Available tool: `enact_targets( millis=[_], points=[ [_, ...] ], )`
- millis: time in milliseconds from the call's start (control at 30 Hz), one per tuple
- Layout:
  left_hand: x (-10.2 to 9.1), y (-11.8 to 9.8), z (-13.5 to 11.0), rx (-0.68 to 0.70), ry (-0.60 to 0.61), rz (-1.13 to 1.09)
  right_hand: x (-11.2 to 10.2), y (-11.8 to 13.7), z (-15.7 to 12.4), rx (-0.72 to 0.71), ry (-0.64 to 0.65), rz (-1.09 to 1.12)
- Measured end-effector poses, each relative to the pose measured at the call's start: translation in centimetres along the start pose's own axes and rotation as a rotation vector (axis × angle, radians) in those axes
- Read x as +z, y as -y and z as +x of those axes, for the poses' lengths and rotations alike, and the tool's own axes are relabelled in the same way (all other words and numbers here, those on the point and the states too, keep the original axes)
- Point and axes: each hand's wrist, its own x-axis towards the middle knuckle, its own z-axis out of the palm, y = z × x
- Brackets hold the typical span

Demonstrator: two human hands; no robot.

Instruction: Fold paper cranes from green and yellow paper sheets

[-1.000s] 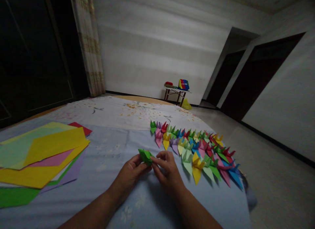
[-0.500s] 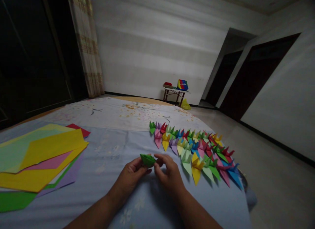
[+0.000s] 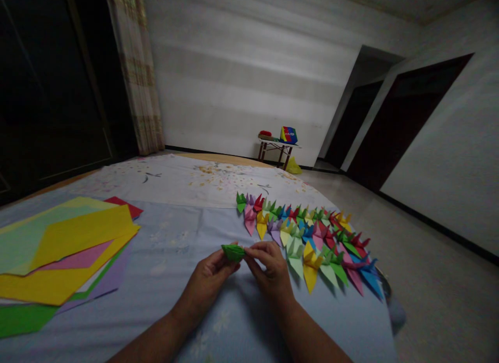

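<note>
A small piece of folded green paper (image 3: 233, 252) is held just above the blue tablecloth, between my two hands. My left hand (image 3: 210, 277) pinches its left and lower side between thumb and fingers. At its right tip, the thumb and forefinger of my right hand (image 3: 271, 272) are closed on the paper. Part of the paper is covered by my fingers. To the right of my hands stand rows of folded paper cranes in many colours, among them a yellow crane (image 3: 312, 267) close to my right hand.
Sheets of coloured paper lie fanned out at the left, a yellow sheet (image 3: 88, 233) near the top. The tablecloth (image 3: 167, 280) covers the round table. Beyond it, a small side table (image 3: 278, 143) by the wall carries a multicoloured box (image 3: 289, 134).
My right thumb and forefinger have come together on the right tip of the green paper. My left hand keeps its hold, almost unmoved.
</note>
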Motion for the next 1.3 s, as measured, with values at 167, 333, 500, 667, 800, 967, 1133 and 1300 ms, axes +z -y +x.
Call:
enact_targets(
  millis=[167, 333, 500, 667, 800, 967, 1133, 1300],
  points=[
    [0.5, -0.4, -0.3, -0.026, -0.045, -0.042, -0.3, 0.2, 0.1, -0.096, -0.016, -0.042],
    [0.5, -0.5, -0.2, -0.003, -0.071, -0.04, -0.5, 1.1, 0.4, -0.095, -0.006, -0.078],
    [0.4, -0.4, 0.0, 0.009, -0.067, -0.045, -0.5, 1.6, 0.6, -0.104, 0.022, -0.061],
    [0.5, -0.4, -0.1, 0.039, -0.058, -0.026, -0.4, 1.5, 0.5, -0.055, 0.065, 0.009],
    [0.4, -0.1, -0.2, 0.058, -0.032, 0.002, -0.3, 1.7, 0.4, 0.076, 0.071, 0.095],
    [0.4, -0.1, -0.5, 0.12, -0.024, 0.045, 0.1, 1.6, 0.3, 0.342, 0.131, 0.253],
    [0.5, -0.5, -0.9, 0.149, -0.01, 0.139, 0.6, 1.0, 0.1, 0.443, 0.154, 0.497],
    [0.3, -0.4, -0.8, 0.217, 0.017, 0.242, 0.8, 0.5, -0.1, 0.489, 0.187, 0.618]
  ],
)
